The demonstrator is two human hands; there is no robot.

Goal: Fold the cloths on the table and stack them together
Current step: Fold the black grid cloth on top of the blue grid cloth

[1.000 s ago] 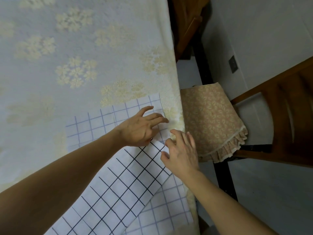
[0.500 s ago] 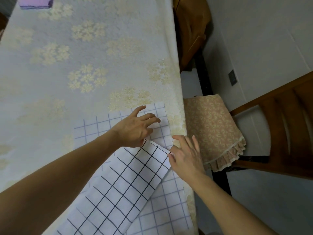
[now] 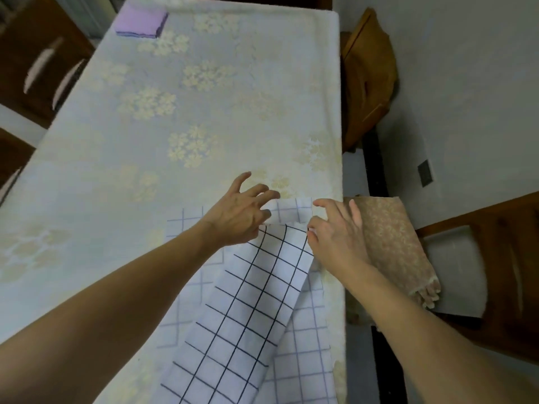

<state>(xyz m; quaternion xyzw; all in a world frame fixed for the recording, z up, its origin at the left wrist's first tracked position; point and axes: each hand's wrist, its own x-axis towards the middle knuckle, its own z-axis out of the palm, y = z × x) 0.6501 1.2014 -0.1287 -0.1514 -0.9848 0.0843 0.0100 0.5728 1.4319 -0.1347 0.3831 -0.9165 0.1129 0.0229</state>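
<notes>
Two cloths show on the counter [image 3: 87, 158]: a white checked cloth [image 3: 250, 310] at the near right edge, part folded over itself, and a folded purple cloth [image 3: 141, 21] well apart at the far left corner. The checked one looks thin, light and limp, so I'd take it by the corners. The left hand [image 3: 242, 211] rests curled fingertips on its far edge, gripping nothing, while the right hand [image 3: 335, 228] pinches the turned-over corner.
</notes>
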